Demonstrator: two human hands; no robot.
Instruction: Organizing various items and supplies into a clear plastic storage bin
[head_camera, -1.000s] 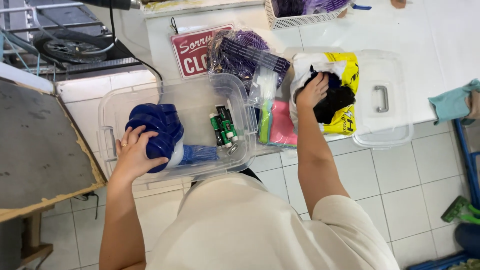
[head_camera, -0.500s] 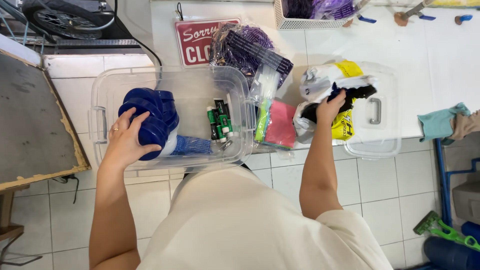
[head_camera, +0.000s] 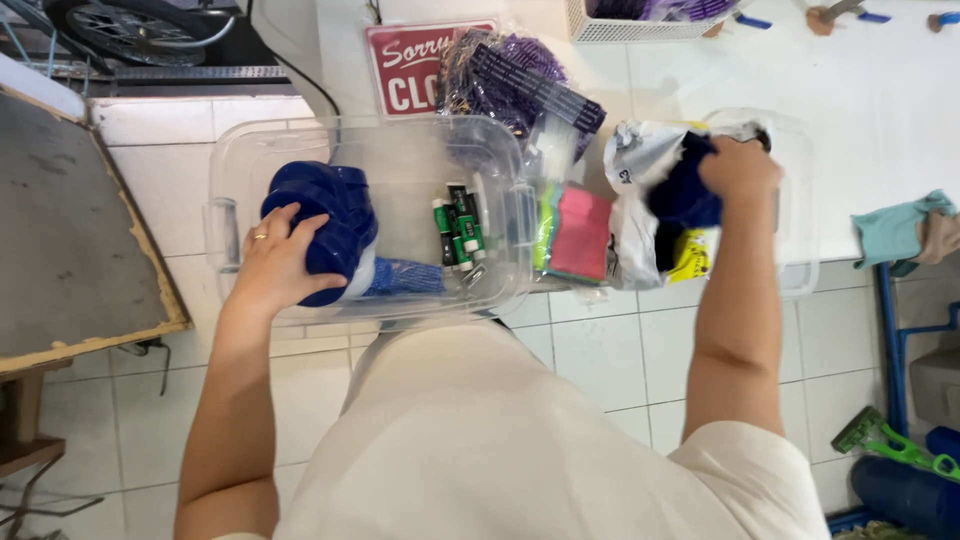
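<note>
My left hand (head_camera: 275, 262) grips a stack of blue round lids or plates (head_camera: 325, 215) inside a clear plastic bin (head_camera: 400, 150) held against my body. Several green and black markers (head_camera: 455, 232) lie in the bin's right part. My right hand (head_camera: 738, 168) clutches a dark blue cloth item (head_camera: 680, 195) at the mouth of a white and yellow plastic bag (head_camera: 640, 160), which rests on the bin's clear lid (head_camera: 795, 200) on the white counter.
A pink and green packet (head_camera: 575, 232) lies between bin and bag. Behind are a red sign (head_camera: 410, 65), a bag of purple items (head_camera: 520, 75) and a white basket (head_camera: 640, 20). A teal cloth (head_camera: 895, 228) hangs at the counter edge. A wooden board (head_camera: 70, 230) stands left.
My right hand has moved rightwards and lifted the dark cloth in the bag. My left hand has stayed on the blue stack. The camera has shifted closer.
</note>
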